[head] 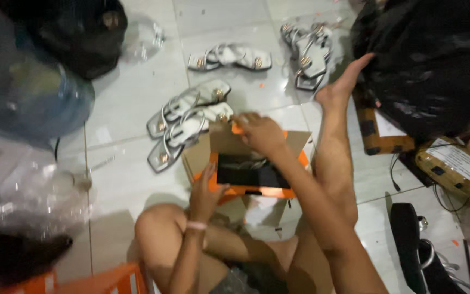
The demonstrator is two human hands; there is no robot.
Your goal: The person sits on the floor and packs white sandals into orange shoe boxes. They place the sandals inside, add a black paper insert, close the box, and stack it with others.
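An open orange cardboard shoebox (pixel 295 191) with brown flaps lies on the tiled floor between my legs; its inside looks dark. My left hand (pixel 205 191) grips the box's near left edge. My right hand (pixel 260 132) rests on the far edge of the box, fingers curled over the rim. Just left of the box lies a pair of silver strappy sandals (pixel 187 129) with gold buckles.
More silver sandals lie further off: one pair (pixel 229 57) at centre top, several in a pile (pixel 307 54) at top right. Black plastic bags (pixel 436 60) and wrapped parcels (pixel 455 166) crowd the right. Clear plastic bags (pixel 23 190) fill the left. Another orange box (pixel 99 280) sits at the bottom left.
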